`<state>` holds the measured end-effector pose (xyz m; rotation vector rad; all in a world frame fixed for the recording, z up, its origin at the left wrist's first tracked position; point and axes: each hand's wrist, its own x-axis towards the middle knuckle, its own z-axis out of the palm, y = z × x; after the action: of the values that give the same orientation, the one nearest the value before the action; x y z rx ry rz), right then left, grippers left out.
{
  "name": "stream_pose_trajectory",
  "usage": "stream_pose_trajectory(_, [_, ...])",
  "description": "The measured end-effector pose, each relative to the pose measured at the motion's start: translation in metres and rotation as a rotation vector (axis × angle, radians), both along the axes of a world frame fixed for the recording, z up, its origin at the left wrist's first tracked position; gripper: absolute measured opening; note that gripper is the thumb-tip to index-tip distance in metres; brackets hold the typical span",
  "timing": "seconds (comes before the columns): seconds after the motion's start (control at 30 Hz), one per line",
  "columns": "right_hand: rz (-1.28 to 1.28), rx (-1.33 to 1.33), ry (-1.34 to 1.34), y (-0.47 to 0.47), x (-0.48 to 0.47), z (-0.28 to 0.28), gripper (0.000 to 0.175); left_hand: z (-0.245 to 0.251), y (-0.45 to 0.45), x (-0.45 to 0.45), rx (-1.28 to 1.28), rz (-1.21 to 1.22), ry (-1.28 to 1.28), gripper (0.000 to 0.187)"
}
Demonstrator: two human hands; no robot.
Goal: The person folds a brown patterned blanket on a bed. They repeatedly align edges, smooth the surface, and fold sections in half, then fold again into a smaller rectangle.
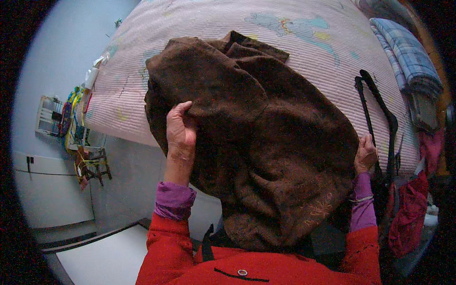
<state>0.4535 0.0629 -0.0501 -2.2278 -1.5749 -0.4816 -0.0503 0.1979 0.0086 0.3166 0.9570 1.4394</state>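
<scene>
A dark brown cloth garment (256, 142) spreads across the edge of a bed and hangs down toward my body. Its folds are loose, and stitched or printed orange marks show low on its right side. My left hand (181, 124) grips the cloth near its left side, thumb on top and fingers hidden. At the right edge of the garment, my right hand (366, 153) is closed on the fabric, its fingers curled. Beneath the cloth lies a pale pink ribbed bedspread (221, 17) with blue and yellow figures.
Black straps (381, 103) lie on the bed beyond my right hand. Folded blue plaid bedding (409, 53) rests at the far right, above dark red cloth (408, 213). On the left stand a small wooden stool (98, 165) and a white-topped surface (107, 256).
</scene>
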Motion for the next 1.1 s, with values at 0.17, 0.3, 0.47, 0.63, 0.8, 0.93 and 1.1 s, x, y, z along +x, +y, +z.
stream_pose_trajectory(0.17, [-0.058,-0.019,-0.066,0.002,0.0,-0.002,0.025,0.011,0.0,-0.001,0.004,0.089,-0.101,0.02])
stream_pose_trajectory(0.3, [-0.077,-0.023,-0.032,0.002,0.003,-0.005,0.025,0.01,0.001,0.004,0.049,0.144,-0.059,0.026])
stream_pose_trajectory(0.47, [-0.083,-0.057,-0.027,0.003,0.007,-0.009,0.027,0.014,-0.001,0.007,0.068,0.094,-0.069,0.026])
stream_pose_trajectory(0.63, [-0.039,0.097,-0.125,0.004,0.01,-0.017,0.027,0.02,-0.002,0.011,0.044,0.078,-0.102,0.027])
stream_pose_trajectory(0.8, [-0.079,0.009,-0.032,0.002,0.012,-0.018,0.027,0.018,-0.006,0.011,0.018,0.054,-0.105,0.024])
stream_pose_trajectory(0.93, [-0.072,0.038,-0.037,0.001,0.01,-0.016,0.028,0.016,-0.01,0.011,0.051,0.005,-0.107,0.017])
stream_pose_trajectory(1.1, [-0.063,0.038,-0.055,0.002,0.012,-0.018,0.029,0.015,-0.026,0.013,0.056,0.009,0.019,0.008])
